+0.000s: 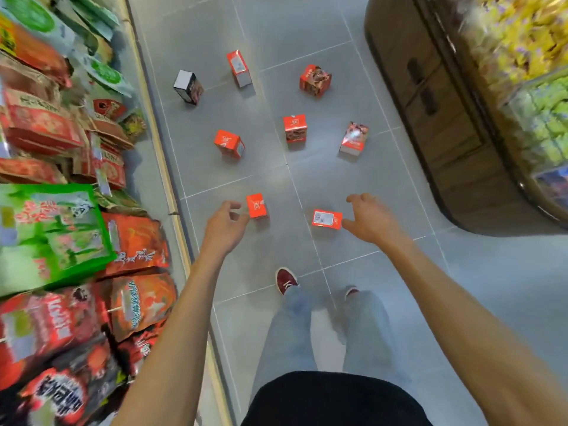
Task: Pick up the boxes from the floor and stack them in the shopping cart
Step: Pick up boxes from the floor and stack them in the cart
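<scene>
Red boxes (295,128) all sit scattered on the floor (261,179), cart out of view, so this looks like an early pick: left hand (226,224) and right hand (368,219), both empty with fingers apart, flank the two nearest and need to drop and close.

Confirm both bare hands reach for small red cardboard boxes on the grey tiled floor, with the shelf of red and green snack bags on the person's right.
Wrong side: the head view shows the shelf of snack bags on the person's left; the rest holds.
</scene>
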Tool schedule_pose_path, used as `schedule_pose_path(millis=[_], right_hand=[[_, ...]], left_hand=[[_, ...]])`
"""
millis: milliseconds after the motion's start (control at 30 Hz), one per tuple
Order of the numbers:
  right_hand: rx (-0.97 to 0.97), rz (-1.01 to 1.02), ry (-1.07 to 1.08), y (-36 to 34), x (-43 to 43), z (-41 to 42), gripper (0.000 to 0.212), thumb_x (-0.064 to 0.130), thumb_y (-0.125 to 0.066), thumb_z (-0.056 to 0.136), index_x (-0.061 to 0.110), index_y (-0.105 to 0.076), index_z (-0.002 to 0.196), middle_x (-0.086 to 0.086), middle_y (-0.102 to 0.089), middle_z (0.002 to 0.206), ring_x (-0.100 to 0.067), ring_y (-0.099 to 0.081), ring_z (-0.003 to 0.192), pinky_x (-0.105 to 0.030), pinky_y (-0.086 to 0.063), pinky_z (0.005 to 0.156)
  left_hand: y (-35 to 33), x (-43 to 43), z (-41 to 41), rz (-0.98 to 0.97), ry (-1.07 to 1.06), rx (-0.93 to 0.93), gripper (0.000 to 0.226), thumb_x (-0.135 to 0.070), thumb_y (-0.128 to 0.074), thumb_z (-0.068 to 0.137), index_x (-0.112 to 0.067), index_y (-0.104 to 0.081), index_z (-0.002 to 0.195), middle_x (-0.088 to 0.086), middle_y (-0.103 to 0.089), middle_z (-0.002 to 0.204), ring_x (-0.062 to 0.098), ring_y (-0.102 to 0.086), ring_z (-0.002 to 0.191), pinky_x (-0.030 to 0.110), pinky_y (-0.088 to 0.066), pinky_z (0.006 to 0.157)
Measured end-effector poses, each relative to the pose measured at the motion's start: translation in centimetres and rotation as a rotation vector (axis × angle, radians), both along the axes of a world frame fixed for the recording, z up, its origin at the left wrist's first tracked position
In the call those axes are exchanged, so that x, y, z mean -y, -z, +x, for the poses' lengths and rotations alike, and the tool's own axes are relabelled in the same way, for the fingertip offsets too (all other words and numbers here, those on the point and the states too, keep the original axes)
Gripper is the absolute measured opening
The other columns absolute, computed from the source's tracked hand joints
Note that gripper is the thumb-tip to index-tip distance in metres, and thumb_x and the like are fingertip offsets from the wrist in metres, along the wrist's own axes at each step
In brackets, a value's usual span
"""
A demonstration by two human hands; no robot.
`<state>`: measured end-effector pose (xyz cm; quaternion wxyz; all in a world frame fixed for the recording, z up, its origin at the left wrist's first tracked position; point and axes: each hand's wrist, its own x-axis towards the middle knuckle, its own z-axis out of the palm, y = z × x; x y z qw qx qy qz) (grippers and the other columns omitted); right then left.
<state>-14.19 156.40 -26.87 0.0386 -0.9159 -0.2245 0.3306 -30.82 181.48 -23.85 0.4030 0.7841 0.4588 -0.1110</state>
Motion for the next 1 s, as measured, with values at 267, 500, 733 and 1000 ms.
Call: schedule_pose_path(millis=[267, 500, 733, 1000], right_hand=[[-0.063, -0.116, 0.021, 9.6, -3.4, 3.0, 0.059, 0.037, -0.066, 0.087, 0.011, -0.048, 0.137, -0.016, -0.053, 0.130, -0.036, -0.050, 0.122, -0.043, -0.043, 0.098], [-0.107, -0.159, -0.031, 23.6, -5.1, 3.2, 0.060, 0.029, -0.066, 0.083, 0.009, -0.045, 0.137, -0.016, -0.051, 0.129, -0.036, -0.049, 0.119, -0.041, -0.043, 0.093], [-0.072, -0.167, -0.076, 37.8, -4.2, 3.4, 0.068, 0.037, -0.067, 0.079, 0.012, -0.044, 0.137, -0.014, -0.050, 0.129, -0.034, -0.048, 0.118, -0.041, -0.040, 0.095], [0.001, -0.141, -0.111, 52.4, -3.7, 4.1, 0.095, 0.052, -0.077, 0.069, 0.012, -0.035, 0.144, -0.011, -0.045, 0.139, -0.031, -0.041, 0.130, -0.041, -0.031, 0.107]], left_hand=[[9.5, -4.7, 4.6, -0.044, -0.017, -0.096, 0.037, -0.027, -0.060, 0.095, -0.015, -0.055, 0.130, 0.001, -0.060, 0.102, 0.026, -0.059, 0.107, 0.031, -0.045, 0.091], [24.0, -6.6, 6.0, -0.037, -0.033, -0.172, 0.041, -0.025, -0.061, 0.094, -0.011, -0.053, 0.131, 0.003, -0.060, 0.101, 0.024, -0.059, 0.100, 0.027, -0.039, 0.082], [38.9, -6.0, 7.2, -0.025, -0.063, -0.161, 0.047, -0.020, -0.062, 0.093, -0.003, -0.049, 0.136, 0.012, -0.059, 0.120, 0.028, -0.059, 0.106, 0.023, -0.035, 0.075], [52.6, -6.9, 9.1, 0.112, -0.111, -0.209, 0.065, -0.038, -0.062, 0.092, -0.008, -0.036, 0.143, 0.021, -0.045, 0.139, 0.040, -0.046, 0.128, 0.046, -0.039, 0.103]])
